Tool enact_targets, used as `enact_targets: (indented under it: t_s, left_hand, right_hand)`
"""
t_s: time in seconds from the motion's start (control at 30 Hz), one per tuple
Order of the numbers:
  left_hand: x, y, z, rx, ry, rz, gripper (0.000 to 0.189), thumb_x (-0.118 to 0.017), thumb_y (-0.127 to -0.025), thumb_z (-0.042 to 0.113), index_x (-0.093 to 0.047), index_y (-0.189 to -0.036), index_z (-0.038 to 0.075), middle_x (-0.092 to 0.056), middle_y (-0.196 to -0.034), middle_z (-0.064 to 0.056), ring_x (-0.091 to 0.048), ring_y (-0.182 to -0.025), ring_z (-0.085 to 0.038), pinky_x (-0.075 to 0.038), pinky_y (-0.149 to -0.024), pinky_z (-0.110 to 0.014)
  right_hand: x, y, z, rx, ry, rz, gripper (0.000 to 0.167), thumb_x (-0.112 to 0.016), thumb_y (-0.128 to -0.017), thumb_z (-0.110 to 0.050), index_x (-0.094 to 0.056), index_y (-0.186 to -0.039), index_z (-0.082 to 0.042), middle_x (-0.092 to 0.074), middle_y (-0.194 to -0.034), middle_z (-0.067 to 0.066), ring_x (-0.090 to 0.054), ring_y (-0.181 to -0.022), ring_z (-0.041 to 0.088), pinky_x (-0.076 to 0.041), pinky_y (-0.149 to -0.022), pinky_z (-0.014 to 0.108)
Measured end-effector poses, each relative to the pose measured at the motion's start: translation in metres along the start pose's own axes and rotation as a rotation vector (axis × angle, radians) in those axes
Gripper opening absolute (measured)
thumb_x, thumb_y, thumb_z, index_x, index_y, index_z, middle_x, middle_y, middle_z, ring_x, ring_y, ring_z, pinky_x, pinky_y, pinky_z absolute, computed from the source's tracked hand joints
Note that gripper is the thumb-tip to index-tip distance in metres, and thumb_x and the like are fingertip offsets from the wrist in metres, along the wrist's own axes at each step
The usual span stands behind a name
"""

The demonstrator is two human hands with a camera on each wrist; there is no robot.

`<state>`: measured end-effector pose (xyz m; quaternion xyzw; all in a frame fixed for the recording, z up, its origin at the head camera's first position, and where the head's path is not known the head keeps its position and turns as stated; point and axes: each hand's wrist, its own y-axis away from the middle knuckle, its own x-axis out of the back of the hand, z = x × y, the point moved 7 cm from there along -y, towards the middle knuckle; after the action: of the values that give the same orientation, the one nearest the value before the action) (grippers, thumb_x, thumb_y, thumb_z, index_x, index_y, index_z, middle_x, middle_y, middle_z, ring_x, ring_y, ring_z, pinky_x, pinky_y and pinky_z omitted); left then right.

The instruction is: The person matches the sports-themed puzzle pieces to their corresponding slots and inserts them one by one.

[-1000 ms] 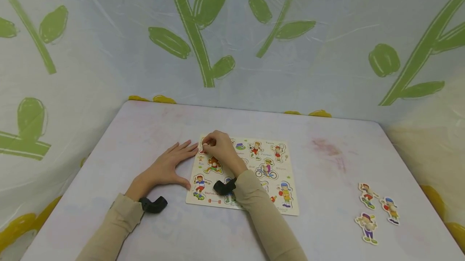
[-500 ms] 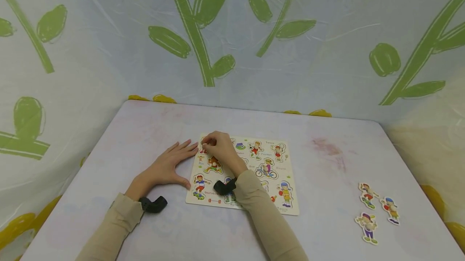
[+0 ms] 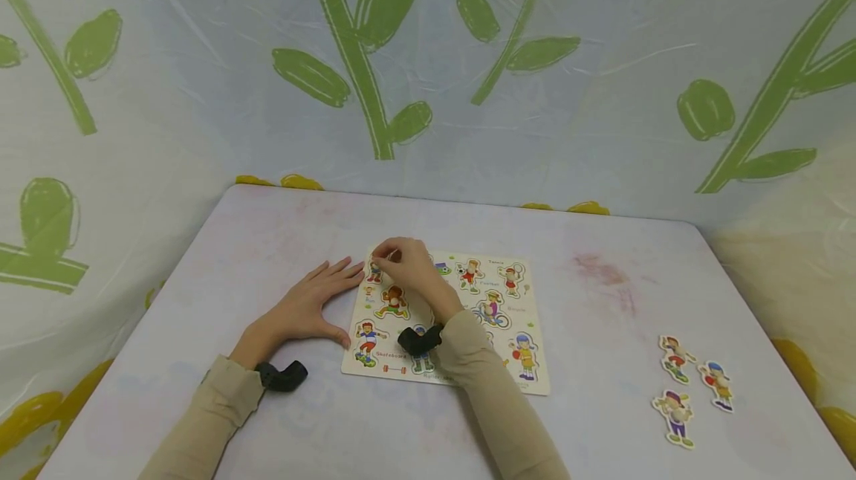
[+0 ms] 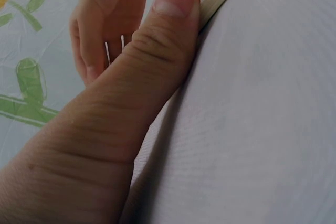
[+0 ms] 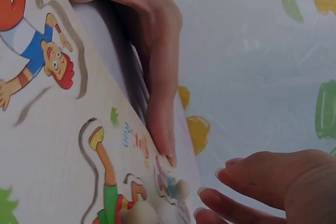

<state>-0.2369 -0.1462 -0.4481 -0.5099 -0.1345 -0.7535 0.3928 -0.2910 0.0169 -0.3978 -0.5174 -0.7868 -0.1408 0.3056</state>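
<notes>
A wooden peg puzzle board (image 3: 451, 324) printed with sports figures lies on the table. My left hand (image 3: 310, 303) rests beside its left edge with fingers spread; in the left wrist view the thumb (image 4: 173, 30) touches the board's side. Over the far-left corner is my right hand (image 3: 416, 270), fingers bent. The right wrist view shows its fingertips (image 5: 205, 192) just apart from the small knob (image 5: 182, 189) of the corner puzzle piece. That piece (image 3: 374, 274) sits at its place in the board, partly covered by the hand. Below it lies the runner piece (image 3: 392, 305).
At the table's right lie three loose figure pieces: a red-haired figure (image 3: 675, 360), a blue-capped one (image 3: 718, 386) and a baseball player (image 3: 675, 418). A flower-printed cloth (image 3: 535, 93) hangs behind the table (image 3: 301, 428).
My right hand has lifted slightly and shifted a little to the right, its fingers coming off the corner piece. The left hand and the board look unmoved.
</notes>
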Motion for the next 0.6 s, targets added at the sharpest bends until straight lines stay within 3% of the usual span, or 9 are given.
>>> enact_targets:
  t_s: [0.33, 0.6]
  left_hand:
    - [-0.001, 0.001, 0.0, 0.003, 0.0, 0.005, 0.119, -0.075, -0.061, 0.076, -0.039, -0.153, 0.01, -0.031, -0.161, -0.005, -0.019, -0.15, -0.032, -0.012, -0.121, -0.055]
    - [-0.001, 0.001, 0.0, -0.005, 0.001, 0.008, 0.118, -0.077, -0.06, 0.074, -0.04, -0.153, 0.01, -0.031, -0.16, -0.005, -0.019, -0.15, -0.032, -0.011, -0.121, -0.053]
  right_hand:
    - [0.02, 0.01, -0.032, 0.106, 0.003, 0.04, 0.019, -0.065, -0.097, -0.017, -0.073, -0.109, -0.006, -0.071, -0.104, 0.007, -0.065, -0.089, 0.021, -0.053, -0.068, 0.026]
    - [0.048, 0.032, -0.061, 0.182, 0.009, 0.087, 0.016, -0.066, -0.096, -0.016, -0.074, -0.106, -0.007, -0.071, -0.106, 0.005, -0.065, -0.087, 0.021, -0.054, -0.067, 0.027]
